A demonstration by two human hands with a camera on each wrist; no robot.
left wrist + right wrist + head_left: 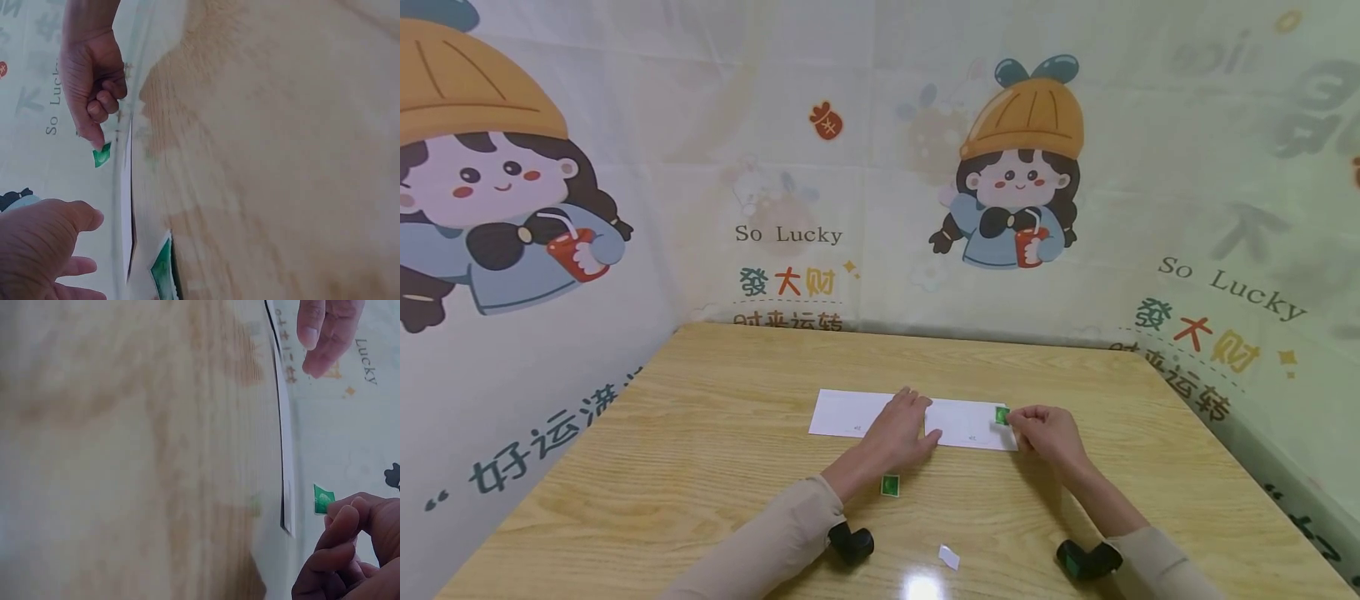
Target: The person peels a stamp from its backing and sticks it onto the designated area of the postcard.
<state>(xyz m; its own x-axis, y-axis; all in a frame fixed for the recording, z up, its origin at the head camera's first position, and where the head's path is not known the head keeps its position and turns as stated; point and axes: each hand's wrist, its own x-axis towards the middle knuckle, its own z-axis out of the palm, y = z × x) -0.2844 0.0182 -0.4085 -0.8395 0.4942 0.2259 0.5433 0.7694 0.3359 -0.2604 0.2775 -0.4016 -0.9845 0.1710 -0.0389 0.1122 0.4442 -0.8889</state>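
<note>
Between thumb and forefinger my right hand pinches a small green postage stamp with a pale border. In the right wrist view the stamp is held up by its edge, apart from the table. Below it in the head view is the right end of a white envelope. My left hand lies over the middle of the white paper, fingers extended. Left of that hand shows more white paper, seemingly a second envelope; the hand hides where they meet. Another green stamp lies nearer me, beside the left wrist.
A torn scrap of white paper is near the table's front edge. The wooden table is backed by a printed cloth at the rear and sides. Black wrist devices sit under both forearms.
</note>
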